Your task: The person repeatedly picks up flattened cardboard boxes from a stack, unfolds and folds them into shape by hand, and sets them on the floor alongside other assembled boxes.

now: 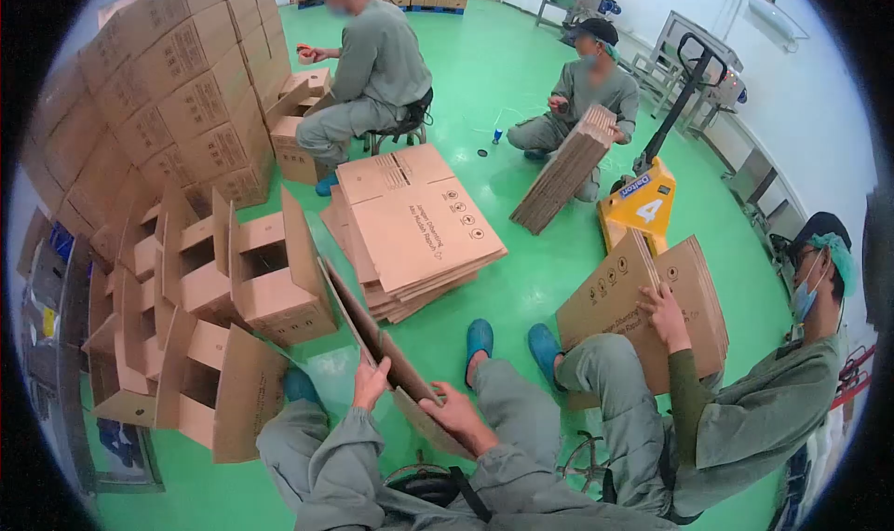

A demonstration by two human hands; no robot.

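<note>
A partly opened cardboard box (396, 375) stands tilted between my knees, its long edge running from upper left to lower right. My left hand (371, 382) grips its near side, fingers closed on the board. On the right part of the same box, my right hand (458, 414) is closed round the edge, with its thumb side toward the opening. Just beyond lies a stack of flat printed cartons (419, 219). Several open boxes (279, 270) stand close on the left, one of them (223, 387) beside my left leg.
A co-worker (764, 410) at right holds flat cartons (615, 317). Another (596, 84) crouches with a carton bundle (565, 170) near a yellow pallet jack (638, 205). A third (382, 61) sits near the wall of stacked boxes (177, 94).
</note>
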